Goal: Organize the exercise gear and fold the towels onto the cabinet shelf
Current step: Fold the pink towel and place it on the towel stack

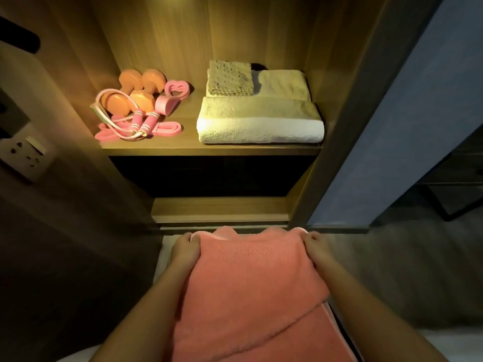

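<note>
Both hands pinch the far edge of the pink towel (251, 291), one at each corner: the left hand (184, 250) is closed on the corner at about 10 o'clock of the towel, the right hand (317, 248) is closed on the corner at about 2 o'clock. Thumbs lie on top of the cloth and the other fingers are hidden under it. This towel sits low in the view, at 6 o'clock, in front of the cabinet, and a lower layer of it shows as a diagonal fold near the bottom.

Up at 12 o'clock is the lit shelf (209, 148). On its right half lies a big folded white towel (258, 124); behind it is a second light towel (283, 83), and a small grey towel (230, 78) rests at 11 o'clock of the stack. On the left half, well apart from the towels, the gear is grouped: orange dumbbells (138, 90), a pink jump rope (142, 121) in front of them, flat pink bands (167, 128) under the rope, and a pink heart-shaped grip (173, 92) at 3 o'clock of the dumbbells.

At 9 o'clock a wall socket (24, 154) is seen.
</note>
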The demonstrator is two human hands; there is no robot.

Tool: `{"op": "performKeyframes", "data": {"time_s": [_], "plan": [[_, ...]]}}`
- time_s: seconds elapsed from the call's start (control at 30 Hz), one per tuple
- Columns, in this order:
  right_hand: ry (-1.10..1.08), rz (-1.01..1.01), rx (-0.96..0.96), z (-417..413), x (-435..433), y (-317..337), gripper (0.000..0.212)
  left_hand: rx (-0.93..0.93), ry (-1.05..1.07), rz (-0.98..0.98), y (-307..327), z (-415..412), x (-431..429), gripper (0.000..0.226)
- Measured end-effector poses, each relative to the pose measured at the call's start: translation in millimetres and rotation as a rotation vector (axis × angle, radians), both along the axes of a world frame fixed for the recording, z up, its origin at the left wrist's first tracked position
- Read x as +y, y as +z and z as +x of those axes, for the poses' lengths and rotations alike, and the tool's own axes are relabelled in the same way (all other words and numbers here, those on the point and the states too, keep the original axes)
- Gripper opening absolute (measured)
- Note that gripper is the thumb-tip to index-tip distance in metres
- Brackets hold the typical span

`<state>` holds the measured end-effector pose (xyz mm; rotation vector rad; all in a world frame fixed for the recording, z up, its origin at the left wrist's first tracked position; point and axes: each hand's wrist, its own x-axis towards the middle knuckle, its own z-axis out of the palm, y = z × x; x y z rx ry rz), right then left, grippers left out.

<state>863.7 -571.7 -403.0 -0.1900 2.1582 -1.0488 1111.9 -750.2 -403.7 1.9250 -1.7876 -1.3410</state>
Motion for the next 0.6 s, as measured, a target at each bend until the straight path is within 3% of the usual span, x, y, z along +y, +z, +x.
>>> {"op": "performKeyframes", "data": {"time_s": [0.23,0.4,0.6], "plan": [[0.047,0.082,-0.23,-5.1,-20.3,-13.7,0.023,0.023,0.119,0.327,0.3,-22.0,-18.4,0.033],[0.002,0.024,-0.449,-10.3,-25.0,-8.3,0.024,0.216,0.197,0.602,-2.7,-17.4,-24.0,0.024],[0.003,0.006,-0.448,-13.1,-33.7,-8.5,0.023,0.276,0.226,0.561,-14.9,-18.9,-30.8,0.021]]}}
